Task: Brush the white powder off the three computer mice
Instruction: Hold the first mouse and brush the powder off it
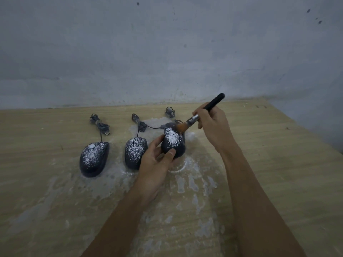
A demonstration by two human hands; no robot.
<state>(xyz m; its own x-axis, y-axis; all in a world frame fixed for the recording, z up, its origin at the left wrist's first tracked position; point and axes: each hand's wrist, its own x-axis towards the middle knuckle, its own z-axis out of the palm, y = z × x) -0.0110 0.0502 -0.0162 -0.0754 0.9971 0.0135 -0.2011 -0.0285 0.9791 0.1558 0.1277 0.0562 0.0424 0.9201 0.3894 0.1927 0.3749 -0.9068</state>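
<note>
Three dark wired mice dusted with white powder are on a wooden table [269, 164]. The left mouse [93, 158] and the middle mouse [134, 152] lie flat. My left hand [155, 162] grips the right mouse [173, 141] and holds it tilted up off the table, thumb on its near end. My right hand [212, 124] holds a black-handled brush [199, 115]. Its orange bristles touch the far upper part of the right mouse.
Bundled cables [100, 125] lie behind the mice near the grey wall [167, 52]. White powder smears [185, 182] cover the tabletop around and in front of the mice. The table's right edge runs diagonally at the far right.
</note>
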